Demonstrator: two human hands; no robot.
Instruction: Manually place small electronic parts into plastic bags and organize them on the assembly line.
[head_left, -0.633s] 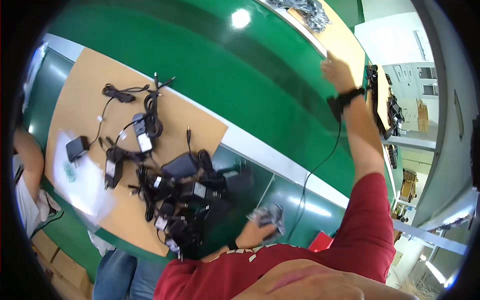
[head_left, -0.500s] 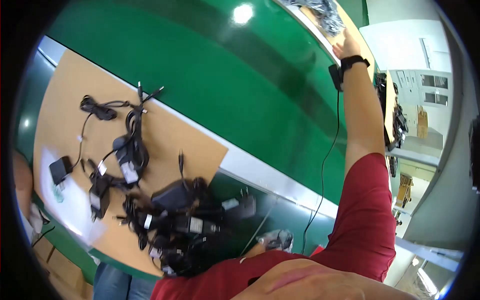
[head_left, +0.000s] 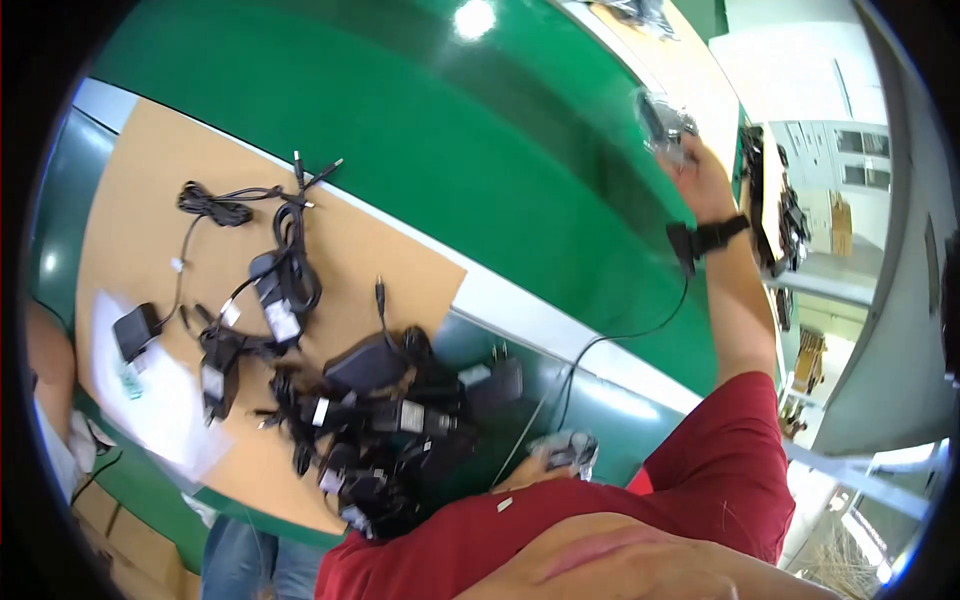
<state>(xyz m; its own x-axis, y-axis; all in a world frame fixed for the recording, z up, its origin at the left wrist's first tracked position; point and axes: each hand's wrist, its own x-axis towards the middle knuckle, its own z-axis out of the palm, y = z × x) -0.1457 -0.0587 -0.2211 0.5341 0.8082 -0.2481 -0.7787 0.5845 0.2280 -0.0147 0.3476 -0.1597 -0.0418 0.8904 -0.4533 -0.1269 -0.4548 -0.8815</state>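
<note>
Both hands grip bagged adapters: right hand raised, left hand beside the adapter pile.

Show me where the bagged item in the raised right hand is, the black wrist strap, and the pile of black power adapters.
bagged item [head_left: 662, 122], head view, middle of the clear bag.
wrist strap [head_left: 712, 238], head view, band across the right wrist.
pile of black power adapters [head_left: 385, 420], head view, centre of the heap.
</note>
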